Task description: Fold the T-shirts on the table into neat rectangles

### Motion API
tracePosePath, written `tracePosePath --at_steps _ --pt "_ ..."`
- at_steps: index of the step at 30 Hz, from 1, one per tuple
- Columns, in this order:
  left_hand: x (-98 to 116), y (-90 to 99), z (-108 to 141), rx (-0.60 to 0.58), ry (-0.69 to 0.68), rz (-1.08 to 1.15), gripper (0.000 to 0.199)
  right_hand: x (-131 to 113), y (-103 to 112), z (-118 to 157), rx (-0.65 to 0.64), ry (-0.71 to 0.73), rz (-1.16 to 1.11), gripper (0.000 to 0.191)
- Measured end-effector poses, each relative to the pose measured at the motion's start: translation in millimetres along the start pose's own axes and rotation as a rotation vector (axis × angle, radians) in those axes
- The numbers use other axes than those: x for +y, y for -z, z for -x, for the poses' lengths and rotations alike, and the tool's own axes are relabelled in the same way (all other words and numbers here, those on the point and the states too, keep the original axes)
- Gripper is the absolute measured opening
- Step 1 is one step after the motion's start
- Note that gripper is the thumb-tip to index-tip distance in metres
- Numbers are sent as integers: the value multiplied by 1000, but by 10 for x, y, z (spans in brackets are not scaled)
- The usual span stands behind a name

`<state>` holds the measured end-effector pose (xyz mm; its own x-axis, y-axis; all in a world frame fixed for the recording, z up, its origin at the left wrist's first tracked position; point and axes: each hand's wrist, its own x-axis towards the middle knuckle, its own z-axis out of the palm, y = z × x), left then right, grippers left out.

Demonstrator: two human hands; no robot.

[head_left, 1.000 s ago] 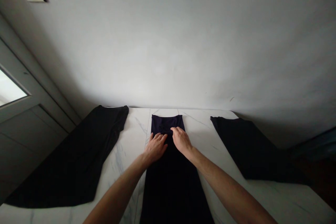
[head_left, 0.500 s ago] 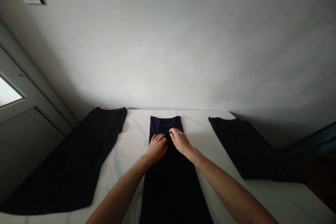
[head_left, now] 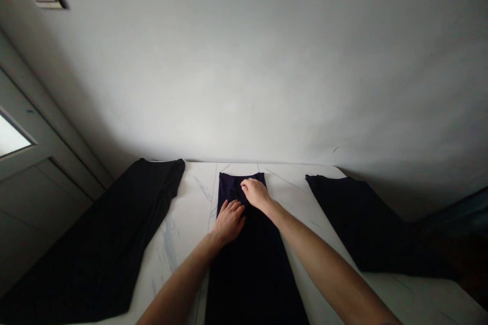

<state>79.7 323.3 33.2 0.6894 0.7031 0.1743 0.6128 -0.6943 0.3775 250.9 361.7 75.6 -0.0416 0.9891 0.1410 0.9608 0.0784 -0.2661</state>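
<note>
A long dark navy garment [head_left: 255,264] lies flat down the middle of the white table, its narrow end toward the wall. My left hand [head_left: 230,221] rests on its upper part, palm down with the fingers stretched out. Just above and to the right, my right hand [head_left: 255,193] is over the garment near its top edge, with the fingers curled together in a pinch. Whether a fold or a small piece is between those fingertips is too small to tell.
Black garments lie spread on both sides: one on the left [head_left: 95,233] and one on the right [head_left: 366,223]. The marble-patterned table [head_left: 190,223] meets a pale wall [head_left: 244,71]. A door [head_left: 41,177] stands at the left.
My right hand has moved up and a little left, toward the garment's top edge. The left hand has slid slightly downward, its fingers more stretched out.
</note>
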Motion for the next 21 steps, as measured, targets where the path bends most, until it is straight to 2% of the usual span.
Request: tracePosePath --at_steps 3,8,12,21 --pt "0 11 10 5 -1 3 34 7 -39 -320 -48 -20 22 29" --pt "-9 11 18 -1 8 23 39 24 -143 -629 -131 -74 56 16" --pt "-17 1 29 5 9 35 40 26 -200 -700 -170 -75 41 8" --pt "-45 -44 30 30 11 35 41 218 -191 -715 -144 -136 20 13"
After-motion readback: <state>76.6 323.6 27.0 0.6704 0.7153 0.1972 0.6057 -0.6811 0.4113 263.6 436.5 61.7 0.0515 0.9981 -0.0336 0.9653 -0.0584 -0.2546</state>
